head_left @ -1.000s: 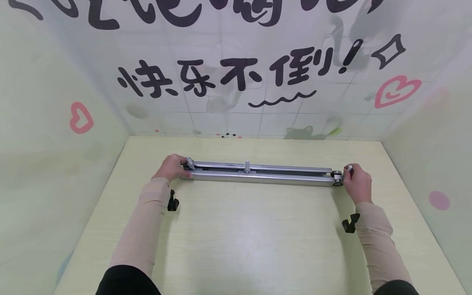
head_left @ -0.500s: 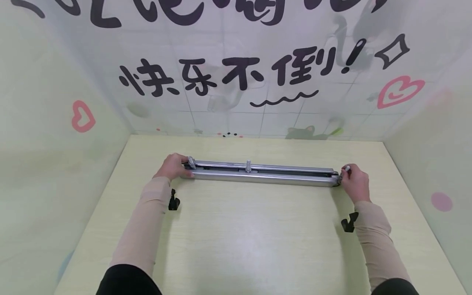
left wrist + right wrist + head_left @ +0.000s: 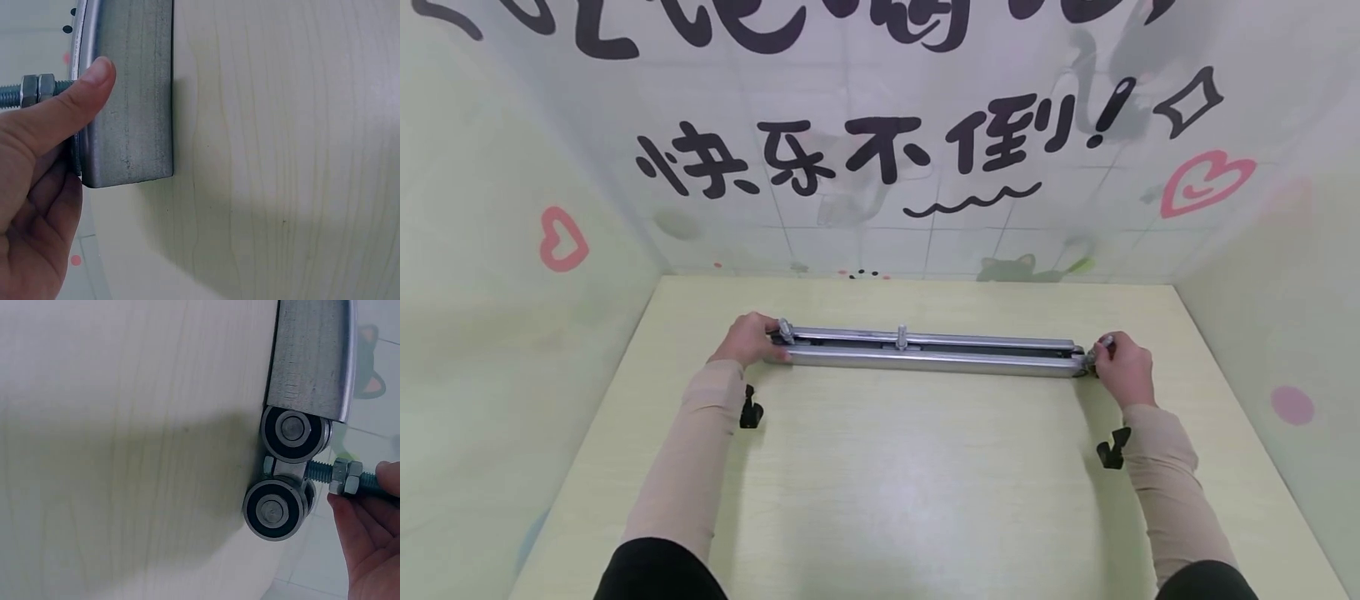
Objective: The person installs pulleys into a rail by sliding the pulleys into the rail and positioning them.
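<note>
A long metal channel rail (image 3: 925, 362) lies crosswise on the table, its slot facing up. My left hand (image 3: 745, 340) grips its left end, the thumb pressed on the side wall. Beside that thumb, a threaded bolt with nuts (image 3: 37, 90) sticks out of the slot. Another bolt (image 3: 902, 337) stands mid-rail. At the right end, my right hand (image 3: 1126, 371) pinches the bolt (image 3: 320, 472) of a roller trolley (image 3: 274, 509). One wheel pair meets the rail's open end; the other pair is outside. How far the first wheels reach inside is hidden.
The pale wood-grain table (image 3: 910, 483) extends in front of the rail. A printed backdrop (image 3: 865, 242) rises behind it, with side walls left and right. Black clip-like pieces (image 3: 750, 408) hang at both wrists.
My right hand has shifted slightly left and turned the trolley, bringing its wheels to the rail's end. The left hand keeps its hold and the rail stays in place.
</note>
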`<state>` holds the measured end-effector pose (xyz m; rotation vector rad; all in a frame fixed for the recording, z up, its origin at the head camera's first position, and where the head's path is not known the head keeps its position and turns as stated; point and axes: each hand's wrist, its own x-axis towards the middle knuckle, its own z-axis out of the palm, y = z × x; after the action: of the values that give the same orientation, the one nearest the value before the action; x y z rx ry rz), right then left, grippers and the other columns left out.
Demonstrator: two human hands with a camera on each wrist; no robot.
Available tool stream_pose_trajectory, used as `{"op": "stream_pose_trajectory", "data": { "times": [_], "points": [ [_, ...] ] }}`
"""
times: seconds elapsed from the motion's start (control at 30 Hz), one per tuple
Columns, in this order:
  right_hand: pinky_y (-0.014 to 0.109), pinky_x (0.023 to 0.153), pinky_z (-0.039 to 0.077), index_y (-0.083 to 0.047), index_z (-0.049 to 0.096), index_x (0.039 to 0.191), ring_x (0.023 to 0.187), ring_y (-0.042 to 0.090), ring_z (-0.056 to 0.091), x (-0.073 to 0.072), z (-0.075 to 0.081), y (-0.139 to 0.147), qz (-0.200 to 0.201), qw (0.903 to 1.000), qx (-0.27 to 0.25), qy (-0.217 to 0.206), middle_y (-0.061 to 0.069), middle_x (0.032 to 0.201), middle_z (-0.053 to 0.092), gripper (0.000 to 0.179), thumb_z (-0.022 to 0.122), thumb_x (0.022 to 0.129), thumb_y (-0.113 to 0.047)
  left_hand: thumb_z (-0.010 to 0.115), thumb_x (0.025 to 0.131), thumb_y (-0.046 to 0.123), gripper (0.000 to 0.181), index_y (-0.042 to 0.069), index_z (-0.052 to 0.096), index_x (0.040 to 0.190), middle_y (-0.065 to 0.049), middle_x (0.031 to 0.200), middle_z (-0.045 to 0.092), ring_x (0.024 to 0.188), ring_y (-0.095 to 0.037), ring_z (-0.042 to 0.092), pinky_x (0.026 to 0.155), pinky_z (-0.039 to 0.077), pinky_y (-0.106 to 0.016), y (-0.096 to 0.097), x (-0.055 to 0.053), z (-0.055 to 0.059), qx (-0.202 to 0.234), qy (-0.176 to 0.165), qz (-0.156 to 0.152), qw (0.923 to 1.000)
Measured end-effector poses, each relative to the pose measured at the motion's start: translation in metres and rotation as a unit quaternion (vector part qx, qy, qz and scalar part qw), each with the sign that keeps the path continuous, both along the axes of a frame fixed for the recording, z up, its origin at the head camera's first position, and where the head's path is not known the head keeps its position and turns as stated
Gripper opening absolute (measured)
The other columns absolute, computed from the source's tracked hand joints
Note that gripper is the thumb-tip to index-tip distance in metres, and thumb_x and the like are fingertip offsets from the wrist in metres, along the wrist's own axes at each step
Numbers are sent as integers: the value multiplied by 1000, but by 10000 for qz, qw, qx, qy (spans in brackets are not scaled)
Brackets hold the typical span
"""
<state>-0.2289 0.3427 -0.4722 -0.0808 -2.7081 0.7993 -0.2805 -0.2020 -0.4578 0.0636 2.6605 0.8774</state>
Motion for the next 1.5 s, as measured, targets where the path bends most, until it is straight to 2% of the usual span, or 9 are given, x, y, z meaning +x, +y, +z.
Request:
{"op": "stream_pose_trajectory", "data": {
  "times": [0.37, 0.57, 0.8, 1.0, 1.37, 1.5],
  "points": [
    [43, 62, 48, 12, 56, 90, 70, 37, 59, 0, 5, 1, 120, 9997, 39, -196, 29, 81, 61, 14, 52, 85, 0, 79, 66, 11, 57, -6, 57, 116, -24, 123, 53, 118, -38, 45, 100, 35, -48, 0, 1, -2, 5, 44, -29, 10000],
    [35, 56, 46, 12, 57, 90, 66, 34, 58, -2, 9, 1, 262, 9993, 75, -254, 28, 79, 61, 14, 53, 84, 0, 79, 66, 12, 59, -6, 56, 117, -24, 124, 52, 119, -38, 44, 100, 34, -49, 1, 0, 0, -12, 36, 11, 10000],
    [31, 56, 46, 13, 57, 89, 69, 34, 59, -3, 9, 3, 279, 9991, -8, -322, 28, 79, 62, 12, 54, 84, 2, 79, 66, 12, 59, -5, 57, 117, -23, 123, 53, 118, -38, 44, 101, 33, -49, 0, 0, 0, -40, 56, -22, 10000],
    [20, 52, 43, 12, 59, 87, 68, 29, 59, -5, 6, 1, 377, 9988, -149, -282, 28, 79, 63, 10, 56, 83, 2, 79, 66, 12, 58, -5, 57, 116, -23, 122, 54, 117, -37, 45, 101, 33, -48, 0, -1, -1, -63, 96, -37, 9999],
    [25, 49, 43, 11, 59, 85, 61, 23, 56, -8, 10, -13, 693, 9973, -52, -245, 25, 75, 63, 9, 56, 83, 3, 78, 68, 12, 56, -6, 57, 116, -24, 123, 53, 116, -37, 46, 99, 35, -49, 0, 0, 0, -37, 23, -85, 10000],
    [26, 48, 40, 10, 59, 86, 57, 18, 50, -10, 12, -14, 820, 9959, 65, -376, 22, 71, 61, 10, 56, 83, 2, 78, 67, 11, 53, -5, 59, 114, -23, 121, 55, 114, -36, 48, 99, 36, -48, 1, 2, 3, -127, 95, -118, 9998]
  ]
}}
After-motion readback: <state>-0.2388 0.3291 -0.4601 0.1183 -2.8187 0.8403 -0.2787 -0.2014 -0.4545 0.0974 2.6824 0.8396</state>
